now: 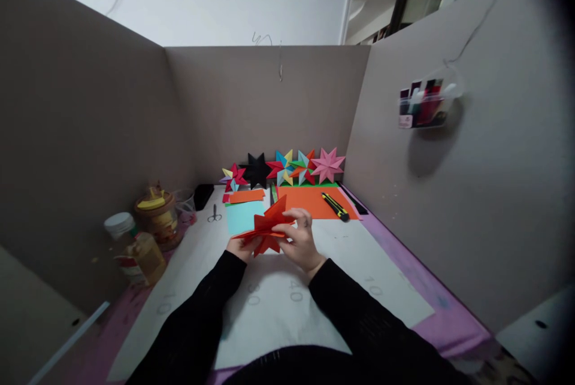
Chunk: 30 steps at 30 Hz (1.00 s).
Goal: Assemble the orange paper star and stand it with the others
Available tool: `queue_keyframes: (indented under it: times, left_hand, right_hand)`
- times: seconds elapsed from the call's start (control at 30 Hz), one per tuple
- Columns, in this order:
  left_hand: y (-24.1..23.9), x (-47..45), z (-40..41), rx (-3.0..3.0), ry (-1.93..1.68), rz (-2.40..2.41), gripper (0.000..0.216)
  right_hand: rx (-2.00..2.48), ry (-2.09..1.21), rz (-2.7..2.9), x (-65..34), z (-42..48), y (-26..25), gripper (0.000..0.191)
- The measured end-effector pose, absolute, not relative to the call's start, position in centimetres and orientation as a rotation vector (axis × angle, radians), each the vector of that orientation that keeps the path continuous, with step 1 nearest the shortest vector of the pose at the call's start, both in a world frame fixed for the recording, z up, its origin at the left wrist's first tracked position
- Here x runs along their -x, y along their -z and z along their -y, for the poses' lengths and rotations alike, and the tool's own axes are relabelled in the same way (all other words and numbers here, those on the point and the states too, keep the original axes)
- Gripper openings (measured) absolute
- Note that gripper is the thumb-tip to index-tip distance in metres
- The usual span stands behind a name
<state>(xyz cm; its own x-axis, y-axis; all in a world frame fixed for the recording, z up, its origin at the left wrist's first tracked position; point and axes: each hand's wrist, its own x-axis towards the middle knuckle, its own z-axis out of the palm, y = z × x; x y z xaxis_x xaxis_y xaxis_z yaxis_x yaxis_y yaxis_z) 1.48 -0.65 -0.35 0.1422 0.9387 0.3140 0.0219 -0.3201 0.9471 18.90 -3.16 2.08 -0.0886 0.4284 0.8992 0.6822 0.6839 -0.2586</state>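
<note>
An orange folded paper star (268,224) is held up between my two hands, just above the white sheet (287,313). My left hand (244,247) is closed on its lower left side, with most of its fingers hidden by the paper. On the right side, my right hand (300,238) pinches the star's points between thumb and fingers. Several points stick out at different angles. Behind the star lie a light blue paper sheet (242,216) and a stack of orange paper (300,202).
A yellow-black box cutter (335,206) lies on the orange stack. Small scissors (214,214) lie at left. Finished paper stars (327,165) lean along the back wall. A glue bottle (139,253) and a pot (158,217) stand at left. A clear container (424,103) hangs on the right wall.
</note>
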Motion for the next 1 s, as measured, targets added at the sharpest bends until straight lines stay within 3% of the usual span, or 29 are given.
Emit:
queue_keyframes:
  times: [0.27,0.5,0.6,1.0]
  left_hand:
    - [0.23,-1.4,0.73,-1.53,-1.312,-1.032,0.029]
    - [-0.25,-1.69,1.21,-1.518,-1.252,-1.008,0.032]
    - [-0.18,-1.71,1.12,-1.519,-1.263,-1.013,0.032]
    - [0.65,-1.11,0.43,-1.543,-1.295,-1.011,0.033]
  right_hand:
    - [0.875,0.112,1.838,-18.92,3.17,-2.34,0.011]
    - [0.967,-0.037,1.601,-18.71,2.81,-1.86,0.019]
    - [0.963,-0.001,1.631,-18.78,2.74,-1.95,0.007]
    - [0.833,0.159,1.851,-19.4,2.77,-2.5,0.012]
